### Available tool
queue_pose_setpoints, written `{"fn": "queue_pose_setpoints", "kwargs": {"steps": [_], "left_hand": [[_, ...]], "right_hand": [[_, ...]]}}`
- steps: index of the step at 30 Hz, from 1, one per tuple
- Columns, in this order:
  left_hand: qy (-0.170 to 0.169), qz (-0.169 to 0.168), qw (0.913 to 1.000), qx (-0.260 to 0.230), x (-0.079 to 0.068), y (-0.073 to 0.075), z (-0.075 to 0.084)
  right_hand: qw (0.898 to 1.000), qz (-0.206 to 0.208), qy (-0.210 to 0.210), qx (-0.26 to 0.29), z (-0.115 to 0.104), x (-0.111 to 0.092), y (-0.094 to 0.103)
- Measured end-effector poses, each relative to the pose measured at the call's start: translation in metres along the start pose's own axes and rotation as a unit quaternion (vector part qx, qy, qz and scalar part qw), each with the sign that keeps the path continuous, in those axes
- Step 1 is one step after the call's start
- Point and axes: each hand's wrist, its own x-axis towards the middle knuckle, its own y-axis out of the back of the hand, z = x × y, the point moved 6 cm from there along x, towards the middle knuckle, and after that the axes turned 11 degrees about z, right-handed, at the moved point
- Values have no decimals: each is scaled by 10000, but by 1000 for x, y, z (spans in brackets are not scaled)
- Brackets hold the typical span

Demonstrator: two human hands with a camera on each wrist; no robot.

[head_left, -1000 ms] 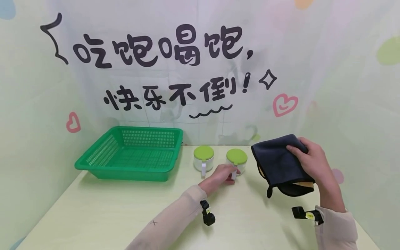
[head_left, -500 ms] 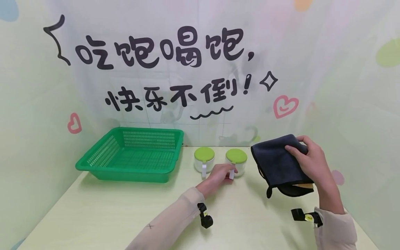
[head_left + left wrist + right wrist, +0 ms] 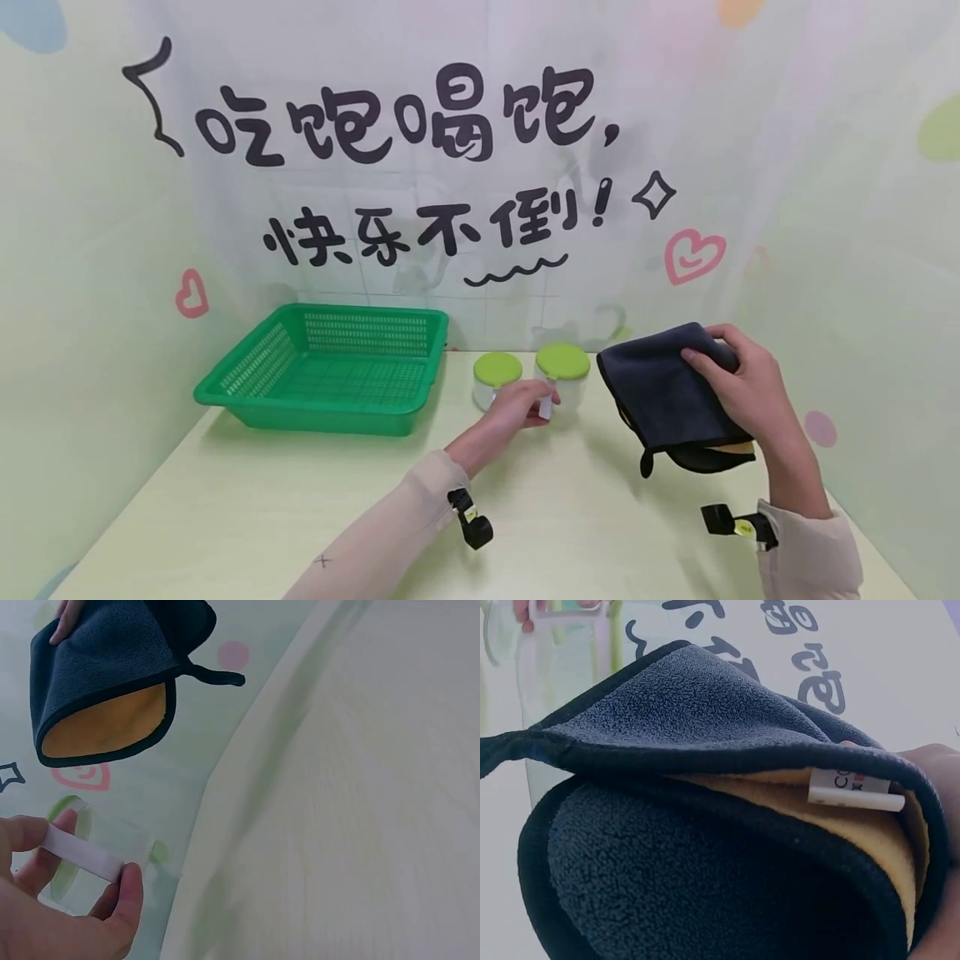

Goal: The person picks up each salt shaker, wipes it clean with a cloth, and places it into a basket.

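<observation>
Compared with half a second ago, the jar point(image 3: 568, 379) has risen and drawn a little toward the second jar point(image 3: 497, 370); it now looks clear of the table point(image 3: 540, 517). I judge that this frees it for handling in the air, with the cloth point(image 3: 667, 387) not yet on it.

The left hand point(image 3: 517, 407) has its thumb and fingers clamped on the handle point(image 3: 82, 853), the jar at its one o'clock and the second jar at eleven. The right hand point(image 3: 738, 379) pinches the folded cloth, thumb in front and fingers behind, at about three o'clock from the left hand. Cloth and jar are near but apart. The basket point(image 3: 315, 419) sits at nine o'clock.

The head view barely shows the grip on the handle; the left wrist view shows it plainly, along with the cloth's yellow lining point(image 3: 109, 724). Only the right wrist view shows the white label point(image 3: 847, 789) inside the fold; there the cloth hides much of the right hand, so its fingers cannot be told.
</observation>
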Motion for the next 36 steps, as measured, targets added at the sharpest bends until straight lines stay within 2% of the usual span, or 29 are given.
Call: {"fn": "queue_pose_setpoints", "kwargs": {"steps": [9, 19, 25, 29, 36], "left_hand": [[-184, 50, 9998, 50, -16, 22, 17], [-358, 271, 9989, -115, -30, 46, 25], [-361, 345, 9984, -268, -36, 50, 27], [-250, 358, 9985, -315, -40, 50, 25], [-312, 434, 9978, -388, -40, 51, 25]], "right_hand": [[9986, -196, 461, 178, -27, -5, -10], [9946, -571, 782, 368, -50, -8, -43], [9932, -820, 726, 398, -62, -8, -61], [9920, -933, 601, 606, -69, -6, -71], [9913, -693, 890, 682, -78, -5, -79]]}}
